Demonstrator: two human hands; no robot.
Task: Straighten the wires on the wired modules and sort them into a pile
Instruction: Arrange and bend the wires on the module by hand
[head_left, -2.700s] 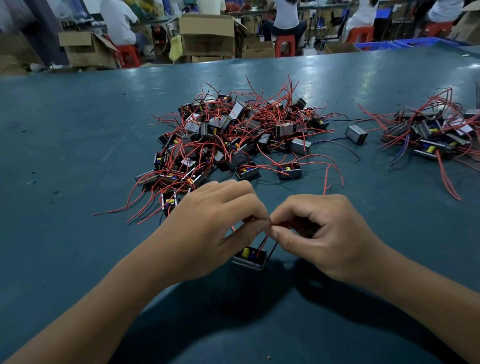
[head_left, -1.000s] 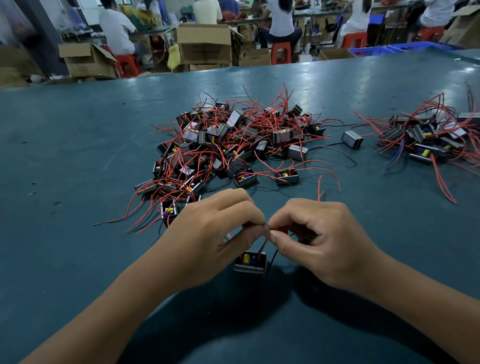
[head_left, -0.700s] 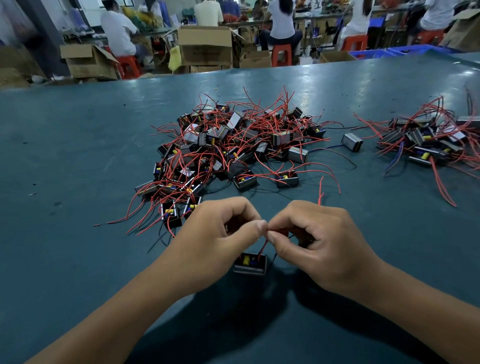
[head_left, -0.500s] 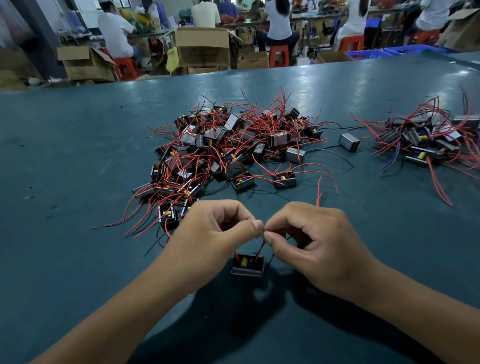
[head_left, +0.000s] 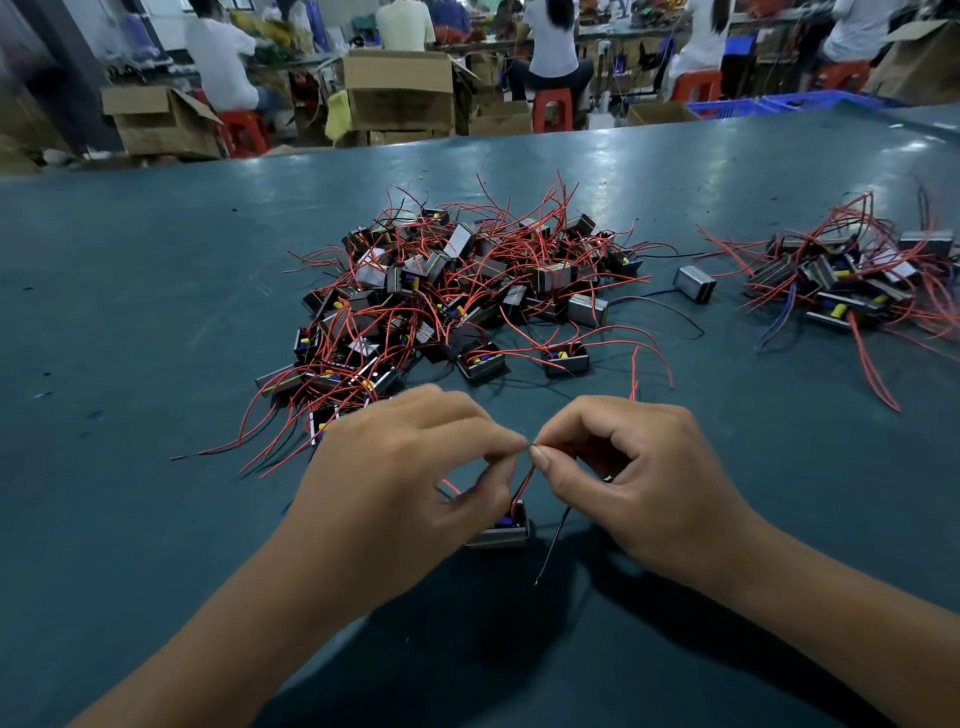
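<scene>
Both forearms enter from the bottom corners and converge over the dark green table (head_left: 130, 312). The left hand (head_left: 395, 488) is turned knuckles-up, its fingers curled, thumb and forefinger tips pressed together on the end of a red wire (head_left: 523, 483). The right hand (head_left: 639, 483) mirrors it, thumb and forefinger pinching the same wire just beside the left fingertips, so the two pinches nearly touch. The remaining right fingers are curled into the palm.

The red wire runs down from the pinch to a small wired module (head_left: 501, 530) resting on the table directly below the hands; the left hand covers most of its left side, so only its right end and a bit of blue inside show. A thin black wire (head_left: 553, 545) trails from under the right hand towards the camera, its tip lying free on the table. Where it starts is hidden behind the thumb.

Beyond the hands lies the large tangled pile (head_left: 457, 296) of modules with red leads sticking out in every direction. A single grey module (head_left: 694, 283) sits apart to its right, and a second, smaller pile (head_left: 852, 280) lies near the right edge, partly cut off by the frame.

Past the table edge, cardboard boxes (head_left: 400, 88) and red stools (head_left: 551, 106) stand, with seated people seen from behind, blurred.
</scene>
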